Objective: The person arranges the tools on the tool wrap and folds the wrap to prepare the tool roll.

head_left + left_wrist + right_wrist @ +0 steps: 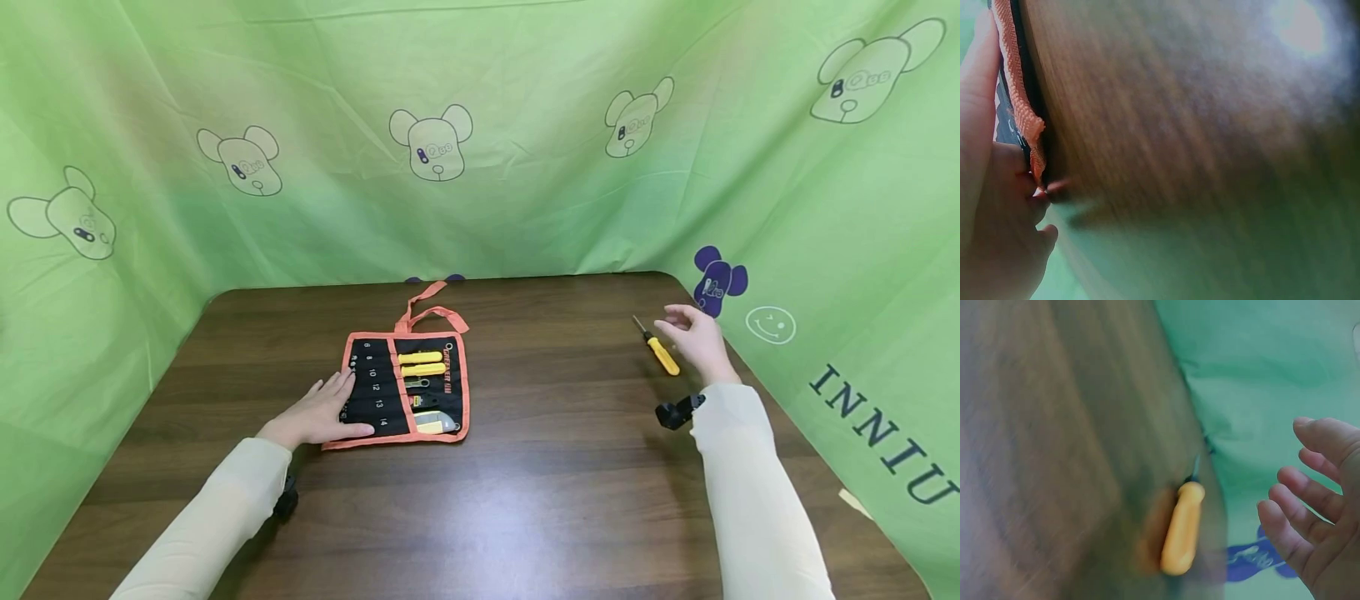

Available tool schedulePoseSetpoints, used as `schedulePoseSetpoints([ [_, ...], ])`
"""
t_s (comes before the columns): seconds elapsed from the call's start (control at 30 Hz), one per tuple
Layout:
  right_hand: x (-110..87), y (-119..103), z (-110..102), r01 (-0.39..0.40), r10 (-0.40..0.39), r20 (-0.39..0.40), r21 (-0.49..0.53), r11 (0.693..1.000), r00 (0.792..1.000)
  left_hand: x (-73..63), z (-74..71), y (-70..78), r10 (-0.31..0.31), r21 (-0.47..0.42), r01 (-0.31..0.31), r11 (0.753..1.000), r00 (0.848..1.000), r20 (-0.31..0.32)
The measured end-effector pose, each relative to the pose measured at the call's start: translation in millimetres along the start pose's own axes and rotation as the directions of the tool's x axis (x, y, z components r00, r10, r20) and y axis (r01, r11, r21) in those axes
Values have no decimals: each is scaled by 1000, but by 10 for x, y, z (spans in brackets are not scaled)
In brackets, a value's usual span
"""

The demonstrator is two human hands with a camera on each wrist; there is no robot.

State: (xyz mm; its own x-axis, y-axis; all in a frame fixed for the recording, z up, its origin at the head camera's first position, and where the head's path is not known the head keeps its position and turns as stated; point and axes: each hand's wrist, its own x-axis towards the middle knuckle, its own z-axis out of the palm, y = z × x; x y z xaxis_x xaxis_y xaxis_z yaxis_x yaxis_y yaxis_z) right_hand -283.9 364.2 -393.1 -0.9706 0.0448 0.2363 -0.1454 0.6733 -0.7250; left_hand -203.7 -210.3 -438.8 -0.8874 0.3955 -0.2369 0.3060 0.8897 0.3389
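Observation:
A black tool pouch (pixel 378 387) with orange edging lies unfolded on the table, its pockets numbered in white. My left hand (pixel 318 412) rests on the pouch's left side, fingers spread and thumb along the lower part. In the left wrist view the orange edging (pixel 1016 81) runs beside the fingers. Two yellow handles (pixel 422 363), a small wrench (pixel 417 383) and a yellow-and-grey tool (pixel 435 422) stick out of the pockets. A screwdriver (pixel 663 356) with a yellow handle lies on the table at right. My right hand (pixel 696 337), fingers loosely bent and holding nothing, hovers just right of it.
Orange tie straps (pixel 431 315) stretch from the pouch's top edge toward the back of the table (pixel 540 483). Green printed cloth (pixel 525 208) hangs behind and along both sides. Small black cameras (pixel 678 412) are worn at both wrists.

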Motion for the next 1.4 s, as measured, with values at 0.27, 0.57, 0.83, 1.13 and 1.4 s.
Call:
schedulePoseSetpoints([
  [0.27, -61, 293, 43, -15, 19, 33, -102, 995, 999, 21, 24, -43, 3, 3, -3, 1000, 1000, -10],
  [0.57, -125, 430, 70, -109, 123, 96, -135, 985, 988, 17, 22, -37, 4, 2, -4, 1000, 1000, -7],
  [0.83, -150, 484, 96, -160, 169, 107, -91, 983, 980, 16, 19, -34, 4, 11, -4, 1000, 1000, -11],
  [1.13, -139, 499, 100, -204, 212, 111, -84, 975, 971, 4, 4, -17, 0, 7, 0, 1000, 1000, -6],
  [1.4, -111, 498, 104, -189, 195, 65, -99, 977, 979, 8, 0, -13, -5, 6, 5, 1000, 1000, -5],
])
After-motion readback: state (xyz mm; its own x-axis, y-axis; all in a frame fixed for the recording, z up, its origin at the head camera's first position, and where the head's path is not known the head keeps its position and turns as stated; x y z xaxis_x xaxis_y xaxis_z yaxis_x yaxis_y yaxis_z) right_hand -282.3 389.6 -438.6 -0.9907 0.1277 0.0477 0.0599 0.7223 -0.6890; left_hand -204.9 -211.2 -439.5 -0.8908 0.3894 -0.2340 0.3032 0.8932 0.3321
